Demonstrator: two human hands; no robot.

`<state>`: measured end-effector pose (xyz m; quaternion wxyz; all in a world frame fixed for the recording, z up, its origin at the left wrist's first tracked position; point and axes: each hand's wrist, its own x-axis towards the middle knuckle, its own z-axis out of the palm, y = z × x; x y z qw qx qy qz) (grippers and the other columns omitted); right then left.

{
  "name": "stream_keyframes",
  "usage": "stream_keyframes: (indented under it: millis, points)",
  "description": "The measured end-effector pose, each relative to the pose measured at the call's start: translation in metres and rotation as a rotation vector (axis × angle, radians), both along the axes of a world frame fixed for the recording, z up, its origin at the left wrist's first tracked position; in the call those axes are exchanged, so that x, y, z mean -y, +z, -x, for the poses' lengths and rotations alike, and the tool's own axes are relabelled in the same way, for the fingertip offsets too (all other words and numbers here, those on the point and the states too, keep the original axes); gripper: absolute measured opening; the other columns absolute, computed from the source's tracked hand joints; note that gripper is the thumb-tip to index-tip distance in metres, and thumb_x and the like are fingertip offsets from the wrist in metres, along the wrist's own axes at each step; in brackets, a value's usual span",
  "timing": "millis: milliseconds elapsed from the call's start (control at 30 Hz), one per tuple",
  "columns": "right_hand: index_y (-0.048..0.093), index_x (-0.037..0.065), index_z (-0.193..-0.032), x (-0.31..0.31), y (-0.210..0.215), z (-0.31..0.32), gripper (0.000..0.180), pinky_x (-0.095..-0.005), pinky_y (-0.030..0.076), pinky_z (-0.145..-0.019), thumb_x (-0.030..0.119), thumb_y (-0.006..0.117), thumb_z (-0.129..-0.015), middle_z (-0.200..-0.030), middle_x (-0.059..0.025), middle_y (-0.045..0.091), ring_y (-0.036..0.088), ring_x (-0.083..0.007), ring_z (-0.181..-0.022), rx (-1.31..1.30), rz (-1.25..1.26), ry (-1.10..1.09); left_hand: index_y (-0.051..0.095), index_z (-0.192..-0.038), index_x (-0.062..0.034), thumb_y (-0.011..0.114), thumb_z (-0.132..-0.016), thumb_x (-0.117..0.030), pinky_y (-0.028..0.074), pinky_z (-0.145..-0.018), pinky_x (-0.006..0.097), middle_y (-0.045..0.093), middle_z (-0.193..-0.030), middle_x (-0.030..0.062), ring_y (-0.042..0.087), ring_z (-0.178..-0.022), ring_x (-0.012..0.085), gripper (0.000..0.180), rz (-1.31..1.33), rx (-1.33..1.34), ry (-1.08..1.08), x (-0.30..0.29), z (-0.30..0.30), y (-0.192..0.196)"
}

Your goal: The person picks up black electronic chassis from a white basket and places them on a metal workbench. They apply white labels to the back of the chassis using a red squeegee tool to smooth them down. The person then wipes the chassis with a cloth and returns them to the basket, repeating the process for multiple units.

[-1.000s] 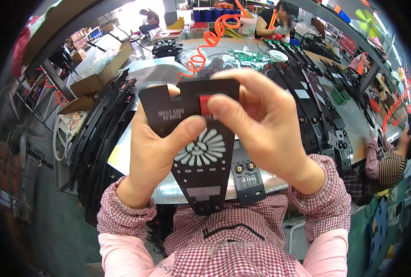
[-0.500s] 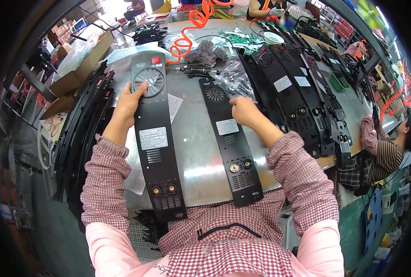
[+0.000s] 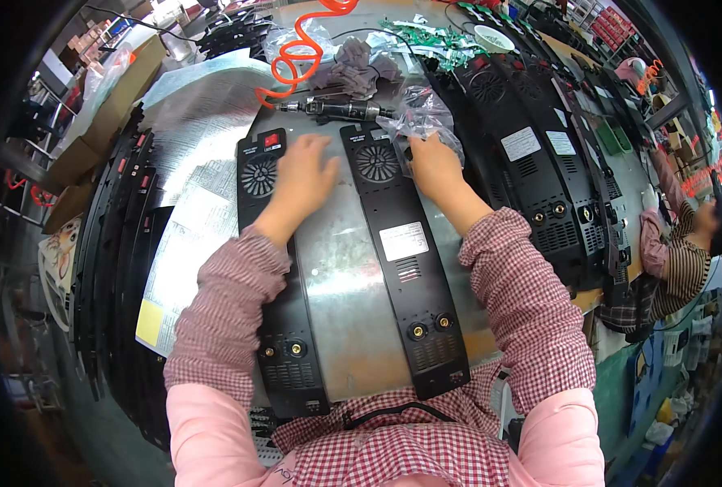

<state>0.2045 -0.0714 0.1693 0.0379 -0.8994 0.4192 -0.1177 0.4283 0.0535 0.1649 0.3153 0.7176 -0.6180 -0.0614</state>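
The metal surface (image 3: 340,276) carries two long black panels lying side by side, their long axes running from the person's chest away toward the far edge. The left panel (image 3: 284,325) lies under the left hand (image 3: 306,180), which rests flat on its far end with fingers spread and released, just beside the round fan grille and red switch. The right panel (image 3: 405,268) lies beside it, a bare strip of surface between them. Beyond the right panel's far end, the right hand (image 3: 432,166) has its fingers closed on a clear plastic bag (image 3: 419,118). A power screwdriver (image 3: 336,108) lies just past both panels, under an orange coiled hose (image 3: 300,49).
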Motion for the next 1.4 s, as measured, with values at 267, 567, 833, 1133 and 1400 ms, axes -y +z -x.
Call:
stream_keyframes:
  millis: [267,567,833,1133,1400]
  points:
    - [0.058,0.003,-0.12,-0.002,0.006,0.023,0.044,-0.0426,0.055,-0.078,0.006,0.073,-0.079,-0.115,-0.0246,0.058,0.066,-0.0398,-0.096,0.27,-0.025,0.113,0.056,-0.13,-0.0052,0.078,-0.076,-0.05,0.033,-0.105,0.049,0.042,-0.143,0.0179,0.036,-0.135,0.0352,0.073,-0.264,0.04,0.216,0.075,0.04,-0.007]
    - [0.062,0.006,-0.123,-0.099,0.115,0.061,0.048,-0.0314,0.056,-0.083,-0.001,0.076,-0.078,-0.109,-0.0085,0.061,0.065,-0.0162,-0.096,0.963,-0.552,0.306,0.053,-0.116,-0.0044,0.072,-0.086,-0.007,0.056,-0.075,0.03,0.064,-0.103,0.0089,0.067,-0.088,0.0174,0.036,-0.009,-1.246,0.07,0.007,0.011,0.049]
    - [0.066,0.007,-0.119,-0.161,0.181,0.08,0.049,-0.0235,0.058,-0.069,-0.005,0.079,-0.073,-0.108,-0.0074,0.062,0.064,-0.0117,-0.091,1.038,-0.21,0.545,0.059,-0.117,-0.0048,0.06,-0.099,-0.022,0.059,-0.08,0.033,0.07,-0.101,0.0059,0.069,-0.089,0.0151,0.025,0.291,-1.572,-0.201,-0.07,0.055,0.134]
    - [0.068,0.003,-0.12,-0.197,0.254,0.11,0.058,-0.0195,0.055,-0.067,0.008,0.089,-0.066,-0.105,-0.005,0.059,0.061,-0.0083,-0.083,0.829,0.282,0.631,0.061,-0.116,-0.0017,0.055,-0.102,-0.021,0.059,-0.079,0.028,0.071,-0.104,0.0081,0.07,-0.088,0.0139,0.025,0.551,-1.26,-0.484,-0.127,0.114,0.255]
    - [0.065,0.0,-0.122,-0.228,0.285,0.127,0.047,-0.0249,0.057,-0.08,-0.005,0.077,-0.077,-0.113,-0.0089,0.058,0.063,-0.0143,-0.094,0.881,0.283,0.542,0.058,-0.12,-0.0009,0.058,-0.1,-0.019,0.056,-0.078,0.025,0.07,-0.106,0.0074,0.068,-0.088,0.0108,0.027,0.457,-1.129,-0.474,-0.17,0.161,0.254]
